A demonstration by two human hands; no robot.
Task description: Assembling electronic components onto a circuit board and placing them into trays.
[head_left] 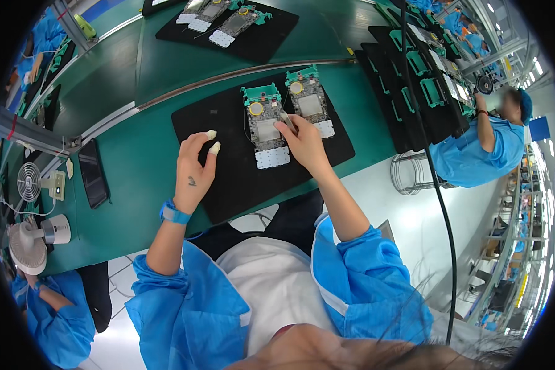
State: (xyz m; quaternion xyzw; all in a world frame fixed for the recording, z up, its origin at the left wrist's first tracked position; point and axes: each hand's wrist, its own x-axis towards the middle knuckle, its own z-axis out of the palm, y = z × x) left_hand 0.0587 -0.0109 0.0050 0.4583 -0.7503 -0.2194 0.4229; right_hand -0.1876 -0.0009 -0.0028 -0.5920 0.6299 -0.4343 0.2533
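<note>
Dark phone screen (pixel 94 173) flat on green bench, left of black mat (pixel 228 179).

Two circuit boards (pixel 266 126) (pixel 309 102) side by side on mat (pixel 228 179); right hand (pixel 303 143) on left board, left hand (pixel 194 169) left of it; phone (pixel 94 173) further left on table (pixel 142 166).

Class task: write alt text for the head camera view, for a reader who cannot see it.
A person's right hand holds a thin tool to a circuit board assembly on a black mat, while the left hand, two fingertips covered, hovers open beside it. A second assembly lies alongside on the green bench.
</note>
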